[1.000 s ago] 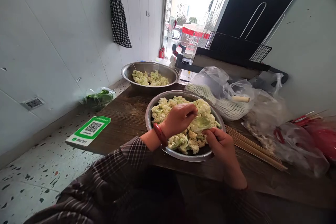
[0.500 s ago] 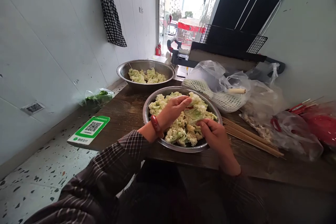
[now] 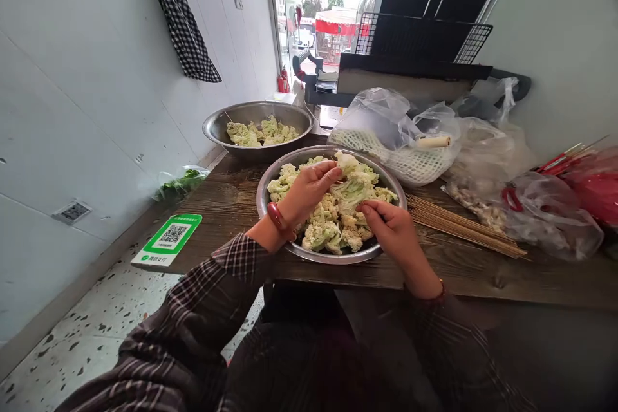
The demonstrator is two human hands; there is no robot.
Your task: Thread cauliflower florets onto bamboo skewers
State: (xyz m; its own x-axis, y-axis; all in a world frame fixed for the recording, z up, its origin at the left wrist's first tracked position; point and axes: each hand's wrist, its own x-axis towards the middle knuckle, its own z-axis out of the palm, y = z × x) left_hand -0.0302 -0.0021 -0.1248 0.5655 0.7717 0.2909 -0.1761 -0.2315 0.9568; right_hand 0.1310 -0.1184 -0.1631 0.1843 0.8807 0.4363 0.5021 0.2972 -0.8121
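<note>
A wide metal bowl point(image 3: 263, 206) full of cauliflower pieces stands on the dark wooden table point(image 3: 217, 206). Over it, my left hand point(image 3: 309, 190), with a red bangle at the wrist, pinches the upper left part of a cauliflower piece point(image 3: 355, 190). My right hand point(image 3: 390, 225) has its fingers closed at the lower edge of the same piece, thumb against forefinger. Whether a skewer is in the right fingers is too small to tell. Beside the bowl, on the right, lies a bundle of thin wooden skewers point(image 3: 463, 228).
Behind on the left is a second metal bowl point(image 3: 210, 125) with fewer cauliflower pieces. Plastic bags point(image 3: 425, 161) crowd the table's right rear. A green QR code card point(image 3: 168, 239) lies at the left corner, and bagged greens point(image 3: 181, 183) are beyond the left edge.
The view has shifted, so the bowls and wall appear higher and slightly left. Both hands keep their hold on the cauliflower piece, with only small movement.
</note>
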